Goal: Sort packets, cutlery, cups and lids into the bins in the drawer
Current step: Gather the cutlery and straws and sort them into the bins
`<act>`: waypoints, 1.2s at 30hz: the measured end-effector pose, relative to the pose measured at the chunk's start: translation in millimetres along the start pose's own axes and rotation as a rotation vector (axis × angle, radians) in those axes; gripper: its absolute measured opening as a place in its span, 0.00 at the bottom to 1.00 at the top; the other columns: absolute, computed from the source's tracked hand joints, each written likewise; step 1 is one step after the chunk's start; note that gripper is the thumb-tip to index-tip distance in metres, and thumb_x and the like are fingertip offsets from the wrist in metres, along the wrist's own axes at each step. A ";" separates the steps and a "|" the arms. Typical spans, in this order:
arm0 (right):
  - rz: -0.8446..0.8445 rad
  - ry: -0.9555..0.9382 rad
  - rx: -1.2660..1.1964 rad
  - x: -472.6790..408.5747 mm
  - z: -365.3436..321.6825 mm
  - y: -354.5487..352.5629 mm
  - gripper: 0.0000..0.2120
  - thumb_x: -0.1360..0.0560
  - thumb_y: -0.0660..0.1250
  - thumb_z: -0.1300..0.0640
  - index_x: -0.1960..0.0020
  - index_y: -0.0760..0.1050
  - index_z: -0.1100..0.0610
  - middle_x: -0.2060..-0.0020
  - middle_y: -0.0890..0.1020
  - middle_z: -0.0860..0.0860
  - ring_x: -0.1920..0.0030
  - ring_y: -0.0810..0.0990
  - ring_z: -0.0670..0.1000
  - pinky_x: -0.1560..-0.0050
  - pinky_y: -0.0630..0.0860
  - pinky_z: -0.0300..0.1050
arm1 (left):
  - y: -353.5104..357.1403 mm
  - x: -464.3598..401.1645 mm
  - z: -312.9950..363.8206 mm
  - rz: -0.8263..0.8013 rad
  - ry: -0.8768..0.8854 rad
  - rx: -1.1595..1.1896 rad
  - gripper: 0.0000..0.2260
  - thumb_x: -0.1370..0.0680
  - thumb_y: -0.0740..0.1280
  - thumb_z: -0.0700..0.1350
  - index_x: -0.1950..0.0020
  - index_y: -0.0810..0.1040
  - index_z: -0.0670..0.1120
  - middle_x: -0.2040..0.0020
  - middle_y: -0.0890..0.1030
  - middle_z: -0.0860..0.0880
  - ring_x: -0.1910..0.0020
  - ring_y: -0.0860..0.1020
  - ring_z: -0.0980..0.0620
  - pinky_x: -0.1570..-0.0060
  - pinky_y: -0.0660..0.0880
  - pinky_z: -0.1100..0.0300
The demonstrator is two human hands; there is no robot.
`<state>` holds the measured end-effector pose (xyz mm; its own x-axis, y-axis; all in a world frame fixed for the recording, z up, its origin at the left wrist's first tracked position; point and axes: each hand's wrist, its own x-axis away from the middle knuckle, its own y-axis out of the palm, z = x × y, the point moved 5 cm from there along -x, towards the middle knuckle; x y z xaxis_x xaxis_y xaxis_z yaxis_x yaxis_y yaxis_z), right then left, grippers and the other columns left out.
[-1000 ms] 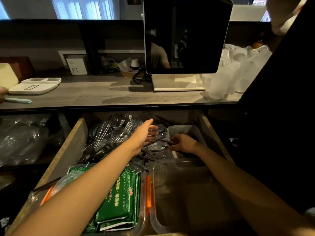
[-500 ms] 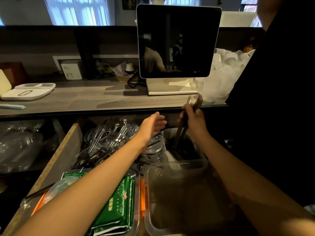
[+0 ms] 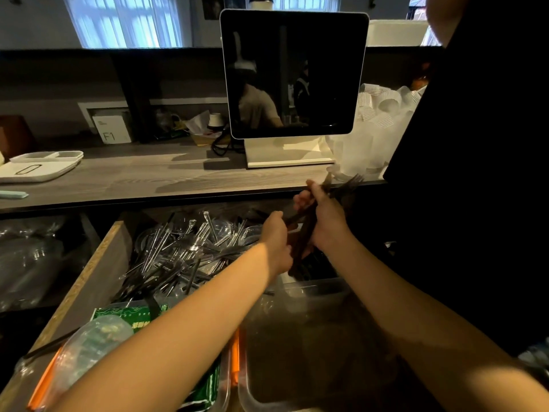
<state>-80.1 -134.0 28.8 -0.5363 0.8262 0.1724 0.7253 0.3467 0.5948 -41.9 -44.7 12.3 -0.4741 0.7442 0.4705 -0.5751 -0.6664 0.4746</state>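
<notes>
The drawer (image 3: 98,263) holds a loose heap of wrapped cutlery (image 3: 184,254) at its back left. The left hand (image 3: 276,242) curls its fingers on the lower part of a bundle of dark forks (image 3: 309,230). The right hand (image 3: 323,218) grips it higher. The bundle runs steeply, tines up and right, above the back right bin (image 3: 315,263).
</notes>
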 end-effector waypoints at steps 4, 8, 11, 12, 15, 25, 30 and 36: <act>-0.027 0.067 -0.007 6.7 20.6 -3.6 0.08 0.20 0.64 0.50 0.49 0.79 0.54 0.72 0.75 0.48 0.71 0.76 0.46 0.64 0.76 0.43 | 4.2 -5.0 -5.2 0.026 -0.024 0.077 0.17 0.17 0.52 0.51 0.58 0.75 0.47 0.56 0.80 0.45 0.55 0.78 0.46 0.46 0.72 0.52; 0.009 -0.056 -0.133 -3.6 -7.0 -16.8 0.10 0.19 0.61 0.50 0.53 0.74 0.55 0.76 0.67 0.46 0.78 0.63 0.43 0.79 0.60 0.36 | -5.6 -8.5 -10.7 0.049 -0.020 -0.090 0.21 0.16 0.52 0.55 0.47 0.77 0.41 0.47 0.80 0.40 0.49 0.78 0.42 0.47 0.75 0.48; 0.041 -0.099 -0.243 -9.4 -17.6 -21.4 0.12 0.19 0.62 0.48 0.58 0.72 0.54 0.77 0.64 0.46 0.79 0.59 0.43 0.81 0.57 0.36 | -2.1 -5.7 -17.2 0.011 -0.052 0.035 0.23 0.16 0.52 0.58 0.45 0.75 0.40 0.43 0.78 0.38 0.54 0.79 0.42 0.53 0.77 0.47; 0.049 -0.105 -0.255 -8.4 -17.0 -21.1 0.13 0.20 0.62 0.48 0.59 0.71 0.54 0.77 0.64 0.46 0.79 0.59 0.43 0.81 0.57 0.36 | 0.1 -5.9 -18.8 0.011 -0.066 0.106 0.24 0.16 0.52 0.59 0.46 0.75 0.39 0.44 0.78 0.37 0.54 0.79 0.41 0.53 0.77 0.47; 0.051 -0.030 -0.214 0.4 -0.7 -15.9 0.14 0.20 0.62 0.47 0.61 0.70 0.53 0.78 0.65 0.46 0.80 0.60 0.44 0.81 0.58 0.37 | 3.9 -8.8 -17.3 0.071 -0.042 0.251 0.26 0.17 0.53 0.60 0.47 0.76 0.38 0.50 0.79 0.38 0.53 0.78 0.41 0.54 0.75 0.48; -0.048 0.185 0.417 -1.9 6.1 -15.3 0.14 0.20 0.63 0.53 0.63 0.71 0.56 0.78 0.67 0.47 0.78 0.61 0.44 0.77 0.59 0.37 | -14.9 -8.6 2.5 0.143 0.092 -0.017 0.20 0.15 0.53 0.53 0.37 0.75 0.39 0.48 0.78 0.42 0.44 0.77 0.42 0.42 0.71 0.49; 0.056 0.326 0.968 -20.5 29.0 -49.9 0.09 0.19 0.60 0.58 0.57 0.72 0.59 0.66 0.73 0.53 0.70 0.67 0.48 0.70 0.65 0.41 | -45.6 -1.6 40.1 0.195 0.273 -0.122 0.13 0.15 0.55 0.48 0.45 0.75 0.42 0.50 0.79 0.43 0.40 0.77 0.41 0.42 0.74 0.49; 0.019 0.131 1.385 -14.7 37.8 -40.2 0.16 0.20 0.64 0.55 0.39 0.74 0.65 0.46 0.78 0.56 0.44 0.78 0.58 0.44 0.75 0.50 | -78.2 12.4 71.7 0.209 0.336 -0.389 0.11 0.16 0.57 0.47 0.51 0.77 0.45 0.52 0.80 0.45 0.48 0.80 0.44 0.51 0.77 0.52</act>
<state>-85.1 -143.3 -27.3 -0.5019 0.8152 0.2893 0.5239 0.5526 -0.6483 45.0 13.4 34.4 -0.7546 0.6139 0.2318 -0.6195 -0.7829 0.0569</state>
